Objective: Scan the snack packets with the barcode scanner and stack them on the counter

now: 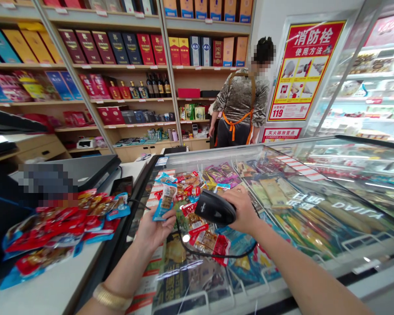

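My left hand (pixel 156 227), with a gold bracelet at the wrist, grips a small blue and clear snack packet (pixel 167 202). My right hand (pixel 244 209) is closed round a black handheld scanner (pixel 216 208), whose head points left toward the packet. A black cable loops below the scanner over the glass freezer lid. Red snack packets (pixel 210 243) lie on the glass beneath the scanner, and several more lie behind both hands. To the left, a pile of red and blue packets (pixel 62 223) rests on the white counter.
The glass-topped freezer (pixel 315 210) extends to the right, with frozen goods inside. A phone (pixel 122 186) and a dark screen device (pixel 82 168) are on the left counter. Beyond the freezer stands a person (pixel 238 103) in an orange-tied apron, near shelves of boxes and bottles.
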The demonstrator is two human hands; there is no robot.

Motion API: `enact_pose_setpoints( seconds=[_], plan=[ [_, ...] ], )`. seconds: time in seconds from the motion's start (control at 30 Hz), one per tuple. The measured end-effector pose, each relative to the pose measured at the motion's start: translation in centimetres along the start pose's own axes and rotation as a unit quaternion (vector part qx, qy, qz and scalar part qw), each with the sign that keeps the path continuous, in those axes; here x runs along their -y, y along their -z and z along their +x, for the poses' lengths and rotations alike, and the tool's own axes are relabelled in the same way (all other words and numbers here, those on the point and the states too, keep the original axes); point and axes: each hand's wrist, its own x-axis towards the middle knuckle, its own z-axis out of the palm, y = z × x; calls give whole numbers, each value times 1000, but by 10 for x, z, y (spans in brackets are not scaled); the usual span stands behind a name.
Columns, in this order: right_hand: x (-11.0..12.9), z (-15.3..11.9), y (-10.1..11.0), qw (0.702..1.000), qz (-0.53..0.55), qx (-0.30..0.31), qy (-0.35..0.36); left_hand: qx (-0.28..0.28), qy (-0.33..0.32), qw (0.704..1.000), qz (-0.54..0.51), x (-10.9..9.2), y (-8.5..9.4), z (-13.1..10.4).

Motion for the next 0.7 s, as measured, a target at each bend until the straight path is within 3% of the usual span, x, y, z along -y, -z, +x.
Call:
enact_pose_setpoints(
  seconds=[0.2,0.5,0.6,0.7],
  plan=[
    [8,3,1,999,24,10,-20,-12,34,999,26,8,1,1],
    [9,5,2,999,21,1,-28,3,34,997,69,9,1,0],
    [7,3,1,999,24,-16,-16,-2,14,996,85,9,1,0],
    [5,2,-1,1000,10,-20,-13,-33,-61,986,152,3,-2,3]
  ],
)
